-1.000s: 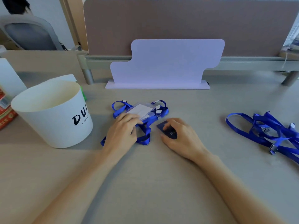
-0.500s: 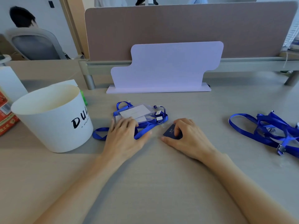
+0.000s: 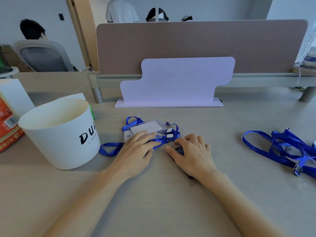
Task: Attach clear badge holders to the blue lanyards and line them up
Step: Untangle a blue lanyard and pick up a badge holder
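A clear badge holder (image 3: 150,128) with a white card lies on a bundle of blue lanyards (image 3: 109,149) at the middle of the desk. My left hand (image 3: 136,151) rests flat on that bundle, fingers straight and touching the holder's near edge. My right hand (image 3: 192,153) lies just to its right with fingers bent over a small dark blue card (image 3: 179,149), thumb at the card's near side. A loose tangle of blue lanyards (image 3: 287,147) with metal clips lies at the far right, away from both hands.
A white paper bucket (image 3: 59,134) with black lettering stands at the left, a red box (image 3: 6,124) behind it. A pale lilac stand (image 3: 176,82) sits in front of the brown desk divider (image 3: 196,45). People sit beyond the divider.
My left hand has slid the lanyard bundle and holder leftward and now lies flatter on it. My right hand stays over the dark card. The camera has tilted up.
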The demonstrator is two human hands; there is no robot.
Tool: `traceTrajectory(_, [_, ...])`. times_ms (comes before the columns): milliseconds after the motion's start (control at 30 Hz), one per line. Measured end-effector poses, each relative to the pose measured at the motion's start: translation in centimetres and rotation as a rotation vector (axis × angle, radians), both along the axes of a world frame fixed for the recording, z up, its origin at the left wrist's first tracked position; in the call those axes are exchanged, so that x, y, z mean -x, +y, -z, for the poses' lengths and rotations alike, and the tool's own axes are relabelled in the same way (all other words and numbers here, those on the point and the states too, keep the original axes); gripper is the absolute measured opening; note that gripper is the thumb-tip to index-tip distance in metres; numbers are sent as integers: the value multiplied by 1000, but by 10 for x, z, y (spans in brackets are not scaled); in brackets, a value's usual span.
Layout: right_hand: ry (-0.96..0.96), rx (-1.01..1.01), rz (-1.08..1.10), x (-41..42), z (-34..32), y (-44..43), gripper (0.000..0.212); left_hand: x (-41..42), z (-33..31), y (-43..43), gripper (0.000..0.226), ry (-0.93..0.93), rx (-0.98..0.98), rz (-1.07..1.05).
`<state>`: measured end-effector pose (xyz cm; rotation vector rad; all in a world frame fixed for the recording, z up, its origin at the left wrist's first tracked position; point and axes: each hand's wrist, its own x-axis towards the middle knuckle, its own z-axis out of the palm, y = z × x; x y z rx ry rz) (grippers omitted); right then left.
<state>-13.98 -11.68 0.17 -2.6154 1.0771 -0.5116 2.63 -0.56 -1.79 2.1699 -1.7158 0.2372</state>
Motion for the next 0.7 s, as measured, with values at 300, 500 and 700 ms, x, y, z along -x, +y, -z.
traceTrajectory(300, [-51,-95,-60,-6,-2,-11,21,2,-3,1,40,42,-35,-50])
traceTrajectory(500, [-200,-172,-177,14,-10,-11,9,3,-2,3,73,-55,-61,-108])
traceTrajectory(700, [-275,-42,-298,35,-25,-9,15,1,1,5,57,-60,87,-122])
